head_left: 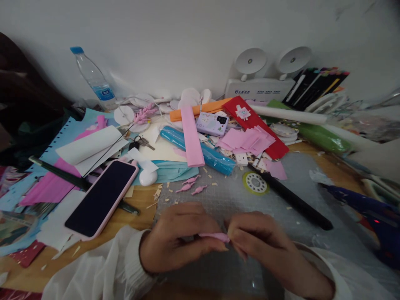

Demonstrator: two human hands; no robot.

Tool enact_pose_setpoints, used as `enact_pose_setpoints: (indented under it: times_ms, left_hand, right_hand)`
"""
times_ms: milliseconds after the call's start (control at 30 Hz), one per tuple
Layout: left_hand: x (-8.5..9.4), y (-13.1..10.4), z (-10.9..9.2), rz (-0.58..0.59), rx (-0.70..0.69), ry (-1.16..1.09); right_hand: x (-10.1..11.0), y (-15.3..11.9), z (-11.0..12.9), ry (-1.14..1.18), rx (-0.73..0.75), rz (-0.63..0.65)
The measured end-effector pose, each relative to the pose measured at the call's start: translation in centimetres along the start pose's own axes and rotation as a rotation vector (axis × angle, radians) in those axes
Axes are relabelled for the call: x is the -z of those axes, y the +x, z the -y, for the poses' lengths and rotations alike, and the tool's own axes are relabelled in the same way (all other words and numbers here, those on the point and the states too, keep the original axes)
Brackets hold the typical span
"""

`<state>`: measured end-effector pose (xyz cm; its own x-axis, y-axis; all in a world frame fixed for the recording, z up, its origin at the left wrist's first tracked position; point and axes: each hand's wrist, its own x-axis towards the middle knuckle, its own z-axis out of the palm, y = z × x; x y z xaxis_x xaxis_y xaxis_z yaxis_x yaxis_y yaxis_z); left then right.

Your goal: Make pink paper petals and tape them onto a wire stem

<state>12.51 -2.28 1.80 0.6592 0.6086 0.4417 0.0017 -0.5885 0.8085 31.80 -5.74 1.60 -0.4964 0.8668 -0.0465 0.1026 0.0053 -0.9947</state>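
Between both hands, low over the grey cutting mat (290,187), is a small piece of pink crepe paper (215,236). My left hand (181,237) pinches it between thumb and fingers. My right hand (256,237), a little blurred, has its closed fingertips at the paper's right end. Just beyond my left hand lie several small twisted pink paper pieces (191,185). A stack of cut pink paper squares (246,139) rests farther back, and a folded pink paper strip (192,139) lies across a blue roll (215,156).
A phone (101,198) lies at left, near scissors (62,173) and keys (146,142). At right are a black-handled tool (296,202), a yellow-edged disc (255,183) and a blue glue gun (365,204) with a red light. A water bottle (93,77) leans by the wall.
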Motion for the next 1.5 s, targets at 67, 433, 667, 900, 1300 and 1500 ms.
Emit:
enact_pose_setpoints:
  times_ms: [67,433,667,900,1300,1500]
  left_hand:
    - [0.0,0.1,0.1,-0.026,-0.060,0.032]
    - [-0.4,0.1,0.7,-0.069,-0.137,0.094]
    - [-0.2,0.1,0.8,-0.062,-0.126,0.093]
    - [-0.3,0.1,0.8,-0.124,-0.008,0.029]
    - [-0.1,0.1,0.6,-0.102,0.181,-0.047]
    - [-0.1,0.1,0.7,-0.123,0.147,-0.066]
  right_hand:
    - [0.0,0.0,0.0,-0.056,0.007,-0.006]
    - [-0.1,0.3,-0.3,-0.146,0.019,-0.054]
    - [-0.2,0.2,-0.6,0.006,-0.042,-0.046]
    - [-0.8,0.3,-1.9,0.246,-0.064,-0.031]
    - [1.2,0.6,-1.1,-0.960,0.730,-0.365]
    - [1.0,0.6,-1.2,-0.830,0.695,-0.276]
